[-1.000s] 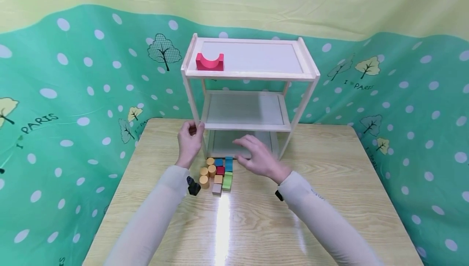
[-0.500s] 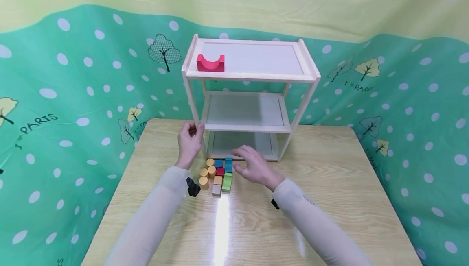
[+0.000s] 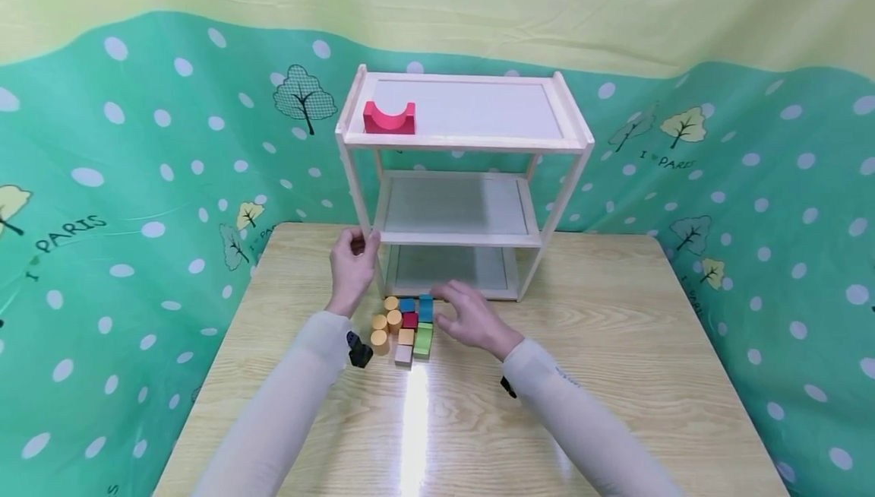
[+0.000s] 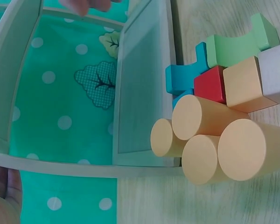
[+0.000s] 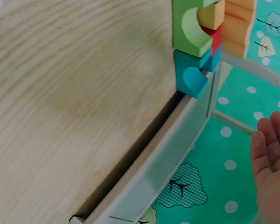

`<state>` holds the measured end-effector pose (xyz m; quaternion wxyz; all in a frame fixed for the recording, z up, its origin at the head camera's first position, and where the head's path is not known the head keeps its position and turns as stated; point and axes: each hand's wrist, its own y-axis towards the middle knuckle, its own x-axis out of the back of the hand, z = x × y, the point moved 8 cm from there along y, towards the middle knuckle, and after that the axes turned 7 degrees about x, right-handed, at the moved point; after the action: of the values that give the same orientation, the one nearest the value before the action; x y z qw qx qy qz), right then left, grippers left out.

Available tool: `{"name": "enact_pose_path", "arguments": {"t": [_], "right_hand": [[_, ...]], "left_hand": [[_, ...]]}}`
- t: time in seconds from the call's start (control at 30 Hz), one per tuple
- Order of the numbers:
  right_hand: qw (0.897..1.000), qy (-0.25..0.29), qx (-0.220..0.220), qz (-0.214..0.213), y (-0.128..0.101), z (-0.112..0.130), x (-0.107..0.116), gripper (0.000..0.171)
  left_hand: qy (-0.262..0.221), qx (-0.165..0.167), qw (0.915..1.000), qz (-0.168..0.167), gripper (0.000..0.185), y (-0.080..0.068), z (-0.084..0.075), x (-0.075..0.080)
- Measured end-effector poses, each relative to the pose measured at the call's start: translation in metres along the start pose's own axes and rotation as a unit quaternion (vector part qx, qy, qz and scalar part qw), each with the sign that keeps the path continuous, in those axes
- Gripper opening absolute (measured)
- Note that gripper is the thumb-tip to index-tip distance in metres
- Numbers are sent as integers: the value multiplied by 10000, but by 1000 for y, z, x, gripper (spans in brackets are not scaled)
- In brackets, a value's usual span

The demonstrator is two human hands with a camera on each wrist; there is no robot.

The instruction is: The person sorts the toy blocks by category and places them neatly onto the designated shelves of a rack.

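My left hand (image 3: 352, 273) holds the left post of a white three-tier shelf (image 3: 465, 240), thumb at the front of the post. In the left wrist view, part of that left hand (image 4: 7, 198) shows beside the post. My right hand (image 3: 473, 320), fingers loosely bent and holding nothing, hovers just right of a blue arch block (image 3: 425, 308). A green arch block (image 3: 423, 340) stands in front of the blue one. Left of them are a blue block (image 3: 406, 305), a red block (image 3: 409, 320), an orange cube (image 3: 406, 337) and a pale cube (image 3: 404, 355).
Several wooden cylinders (image 3: 380, 342) stand left of the cubes. A red arch block (image 3: 390, 121) sits on the top tier at its left. The shelf stands at the back of the wooden table (image 3: 601, 345), before a green patterned cloth (image 3: 205, 140).
My right hand has moved a little down and left, nearer the blue arch block. The left hand has stayed at the shelf post, and the blocks have not moved.
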<state>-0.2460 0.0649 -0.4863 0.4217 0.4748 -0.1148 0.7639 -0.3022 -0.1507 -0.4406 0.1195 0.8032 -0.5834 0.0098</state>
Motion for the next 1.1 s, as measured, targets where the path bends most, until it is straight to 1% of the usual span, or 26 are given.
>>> {"name": "enact_pose_path", "arguments": {"t": [0.23,0.47,0.6,0.63,0.73,0.87,1.0,1.1], "right_hand": [[9998,112,-123,101,-3,-6,-16,40],[9991,137,-246,310,-6,-9,-34,47],[9981,201,-455,373,-8,-13,-43,51],[9975,257,-533,391,-9,-14,-45,52],[9954,388,-761,443,-11,-17,-53,53],[9945,351,-847,508,-13,-18,-62,55],[9944,271,-853,558,-14,-18,-68,57],[9938,236,-904,599,-15,-18,-70,57]], "left_hand": [[-36,-57,10000,35,35,1,-1,0],[-54,-84,9999,17,34,0,-3,0],[-55,-20,10000,54,32,-1,-4,-1],[-69,-5,10000,65,31,-2,-5,-1],[-33,-29,10000,75,27,-8,-18,1],[-9,-52,9999,94,23,-16,-36,3],[-38,-29,9999,101,23,-17,-39,4],[-22,-59,9999,96,24,-15,-35,2]]}}
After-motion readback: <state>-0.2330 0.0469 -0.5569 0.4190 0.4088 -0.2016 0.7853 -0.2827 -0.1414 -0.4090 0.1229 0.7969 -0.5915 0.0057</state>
